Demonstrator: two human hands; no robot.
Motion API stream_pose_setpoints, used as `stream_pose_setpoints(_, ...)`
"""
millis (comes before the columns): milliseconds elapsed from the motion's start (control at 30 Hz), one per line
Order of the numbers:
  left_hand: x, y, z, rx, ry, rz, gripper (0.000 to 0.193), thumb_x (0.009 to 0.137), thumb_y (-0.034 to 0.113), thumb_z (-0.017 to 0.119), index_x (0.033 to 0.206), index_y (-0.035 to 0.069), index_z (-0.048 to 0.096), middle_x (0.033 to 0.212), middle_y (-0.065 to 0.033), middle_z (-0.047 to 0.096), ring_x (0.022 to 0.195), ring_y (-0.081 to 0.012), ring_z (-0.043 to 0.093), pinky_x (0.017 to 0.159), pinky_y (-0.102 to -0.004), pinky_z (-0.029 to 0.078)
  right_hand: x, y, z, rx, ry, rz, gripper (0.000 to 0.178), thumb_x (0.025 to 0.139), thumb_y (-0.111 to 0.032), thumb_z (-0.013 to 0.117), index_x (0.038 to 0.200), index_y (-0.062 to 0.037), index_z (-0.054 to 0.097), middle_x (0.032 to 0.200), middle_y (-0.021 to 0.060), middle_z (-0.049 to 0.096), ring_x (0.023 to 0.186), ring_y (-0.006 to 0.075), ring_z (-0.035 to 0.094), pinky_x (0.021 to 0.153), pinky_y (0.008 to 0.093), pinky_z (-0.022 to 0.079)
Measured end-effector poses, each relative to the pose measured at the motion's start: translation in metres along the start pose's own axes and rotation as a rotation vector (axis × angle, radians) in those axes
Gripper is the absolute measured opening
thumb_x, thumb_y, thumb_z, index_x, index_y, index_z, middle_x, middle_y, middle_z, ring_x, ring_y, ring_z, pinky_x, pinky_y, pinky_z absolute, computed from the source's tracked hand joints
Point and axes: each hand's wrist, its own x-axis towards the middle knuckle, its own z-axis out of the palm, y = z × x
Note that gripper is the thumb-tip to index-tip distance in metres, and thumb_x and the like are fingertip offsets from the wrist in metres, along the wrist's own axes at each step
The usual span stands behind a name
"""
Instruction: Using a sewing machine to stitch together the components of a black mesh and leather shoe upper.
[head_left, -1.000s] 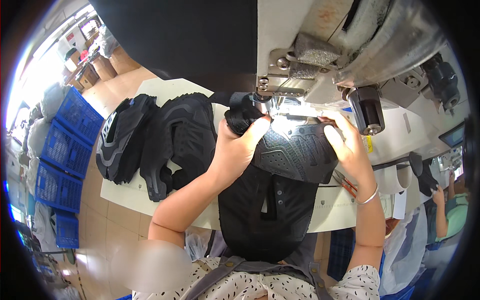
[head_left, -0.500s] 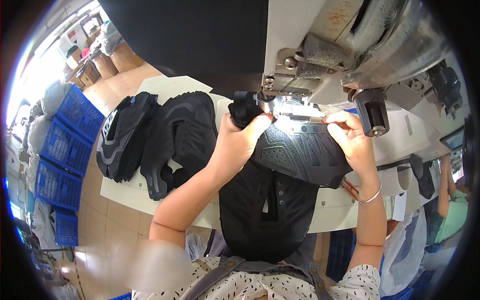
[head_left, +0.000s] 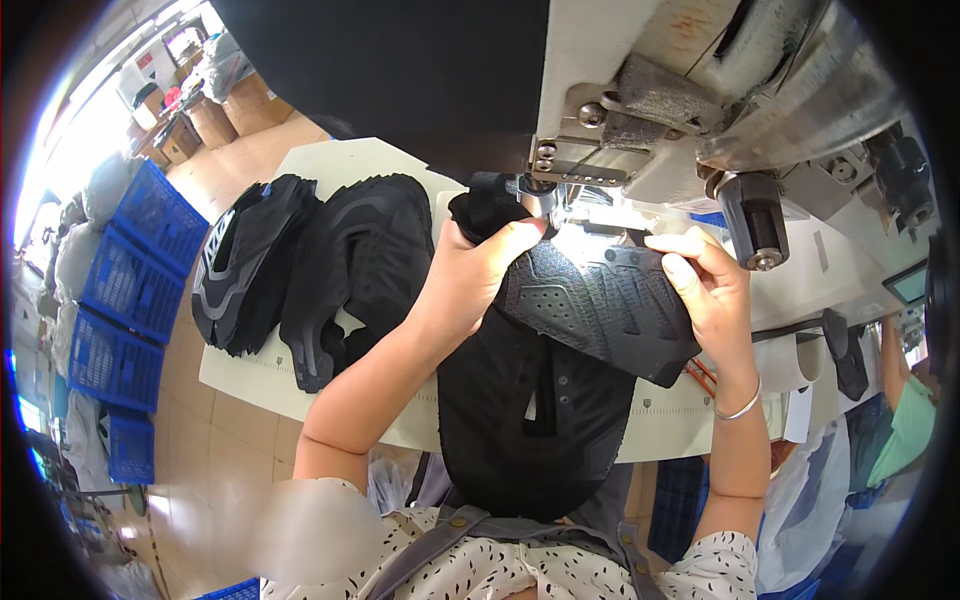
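Observation:
A black shoe upper point(head_left: 600, 305) with a textured pattern lies under the needle of a grey sewing machine point(head_left: 640, 110). My left hand point(head_left: 470, 275) grips its left end, thumb on top near the presser foot point(head_left: 540, 190). My right hand point(head_left: 705, 285) pinches its right edge; a silver bracelet circles that wrist. Below the upper, a large black piece point(head_left: 530, 420) hangs over the front edge of the table toward my lap.
Two stacks of black shoe uppers point(head_left: 300, 265) lie on the pale table point(head_left: 270, 375) to my left. Blue plastic crates point(head_left: 120, 290) stand on the floor at far left. Another person's arm point(head_left: 890, 350) shows at the right edge.
Both hands have shifted the shoe upper slightly under the needle, and my right hand has moved a little lower along its edge.

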Motion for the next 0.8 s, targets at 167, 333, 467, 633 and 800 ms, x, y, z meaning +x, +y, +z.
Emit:
stream_pose_setpoints(167, 0.002, 0.000, -0.001, -0.010, -0.018, 0.010, 0.003, 0.079, 0.003, 0.055, 0.080, 0.005, 0.058, 0.074, 0.0040, 0.053, 0.071, -0.0046, 0.046, 0.066, -0.0210, 0.037, -0.003, -0.004, 0.001, -0.074, 0.014, -0.005, 0.013, 0.083, -0.004, 0.055, 0.093, 0.0018, 0.062, 0.073, -0.0018, 0.045, 0.066, 0.0056, 0.038, 0.060, 0.0173, 0.031)
stream_pose_setpoints(333, 0.002, 0.001, -0.003, -0.037, -0.032, -0.024, 0.003, 0.079, 0.003, 0.056, 0.081, 0.005, 0.058, 0.075, 0.0032, 0.055, 0.073, -0.0047, 0.048, 0.067, -0.0213, 0.038, -0.004, -0.003, 0.003, -0.073, 0.033, -0.011, 0.013, 0.083, -0.004, 0.056, 0.093, 0.0022, 0.062, 0.072, -0.0020, 0.043, 0.065, 0.0054, 0.037, 0.059, 0.0171, 0.030)
stream_pose_setpoints(467, 0.003, -0.001, -0.004, -0.065, -0.020, -0.045, 0.004, 0.080, 0.003, 0.056, 0.083, 0.004, 0.058, 0.078, 0.0023, 0.055, 0.075, -0.0057, 0.049, 0.070, -0.0218, 0.039, -0.005, 0.000, 0.004, -0.072, 0.047, -0.019, 0.014, 0.083, -0.003, 0.055, 0.094, 0.0021, 0.062, 0.071, -0.0021, 0.042, 0.065, 0.0055, 0.037, 0.059, 0.0173, 0.030)
stream_pose_setpoints(633, 0.005, -0.001, -0.006, -0.078, -0.044, -0.023, 0.004, 0.080, 0.004, 0.056, 0.083, 0.004, 0.058, 0.080, 0.0018, 0.056, 0.076, -0.0063, 0.050, 0.072, -0.0222, 0.040, -0.007, 0.001, 0.005, -0.063, 0.053, -0.009, 0.015, 0.084, -0.004, 0.055, 0.096, 0.0015, 0.062, 0.071, -0.0023, 0.042, 0.066, 0.0055, 0.037, 0.060, 0.0173, 0.030)
stream_pose_setpoints(800, 0.000, 0.000, -0.004, -0.080, 0.030, -0.107, 0.007, 0.081, 0.008, 0.057, 0.086, 0.004, 0.060, 0.080, 0.0019, 0.057, 0.073, -0.0057, 0.051, 0.067, -0.0208, 0.041, -0.011, -0.001, 0.006, -0.068, 0.047, 0.048, 0.017, 0.084, -0.003, 0.055, 0.098, 0.0012, 0.062, 0.076, -0.0009, 0.049, 0.070, 0.0065, 0.043, 0.067, 0.0169, 0.034)
